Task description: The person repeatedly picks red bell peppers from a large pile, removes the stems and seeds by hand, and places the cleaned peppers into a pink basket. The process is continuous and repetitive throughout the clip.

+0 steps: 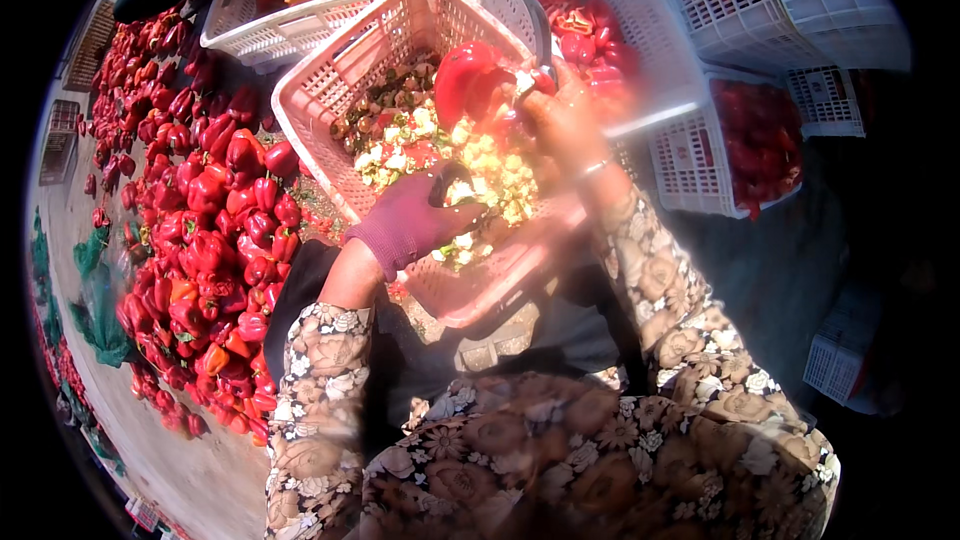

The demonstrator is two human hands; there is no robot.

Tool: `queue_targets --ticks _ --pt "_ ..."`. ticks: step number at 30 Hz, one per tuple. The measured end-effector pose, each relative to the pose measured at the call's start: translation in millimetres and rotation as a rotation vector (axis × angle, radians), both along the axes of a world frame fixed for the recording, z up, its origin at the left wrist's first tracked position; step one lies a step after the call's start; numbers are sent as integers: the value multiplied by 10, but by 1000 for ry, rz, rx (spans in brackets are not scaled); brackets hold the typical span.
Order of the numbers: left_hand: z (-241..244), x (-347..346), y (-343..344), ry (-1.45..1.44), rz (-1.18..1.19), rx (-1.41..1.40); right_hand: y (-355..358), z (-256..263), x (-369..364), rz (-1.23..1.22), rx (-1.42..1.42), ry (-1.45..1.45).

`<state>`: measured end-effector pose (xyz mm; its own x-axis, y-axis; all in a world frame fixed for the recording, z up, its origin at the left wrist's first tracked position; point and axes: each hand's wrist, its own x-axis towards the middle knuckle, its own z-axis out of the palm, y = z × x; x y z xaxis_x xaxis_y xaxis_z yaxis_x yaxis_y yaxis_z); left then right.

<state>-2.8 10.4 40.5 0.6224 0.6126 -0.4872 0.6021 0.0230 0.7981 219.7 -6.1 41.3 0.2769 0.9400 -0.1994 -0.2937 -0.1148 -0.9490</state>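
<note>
My left hand (420, 214), in a purple knitted glove with dark fingertips, is over the near part of a pink plastic crate (315, 142). Its thumb and fingers stand apart, with pale cores showing in the gap. My bare right hand (566, 120) grips an opened red bell pepper (466, 82) above the crate. A dark curved strip (538, 30) rises beside the right fingers; whether it is a tool cannot be made out. Pale seedy pepper cores (499, 172) and green stem ends fill much of the crate's bottom. Glare blurs the right hand's grip.
Whole red bell peppers (206, 255) lie heaped on the ground at left. A white crate (247, 30) of pepper pieces stands beyond the pink one. Another white crate (660, 52) holds red pieces at right, near a filled crate (694, 157). Green netting (101, 315) lies far left.
</note>
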Motion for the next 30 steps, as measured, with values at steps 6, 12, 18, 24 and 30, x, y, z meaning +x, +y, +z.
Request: queue_targets --ticks 6,12,18,24,30 --pt "14 188 -3 -344 398 316 7 -170 -6 -176 161 -319" --pt "202 394 -27 -655 639 -318 -252 265 -374 19 14 -1135" --pt "260 223 -72 -567 417 -260 -196 278 -285 191 -88 -1186" --pt "237 24 81 95 88 368 -10 -194 29 -105 168 -452" --pt "26 106 296 -290 348 514 -89 71 -88 122 154 -209"
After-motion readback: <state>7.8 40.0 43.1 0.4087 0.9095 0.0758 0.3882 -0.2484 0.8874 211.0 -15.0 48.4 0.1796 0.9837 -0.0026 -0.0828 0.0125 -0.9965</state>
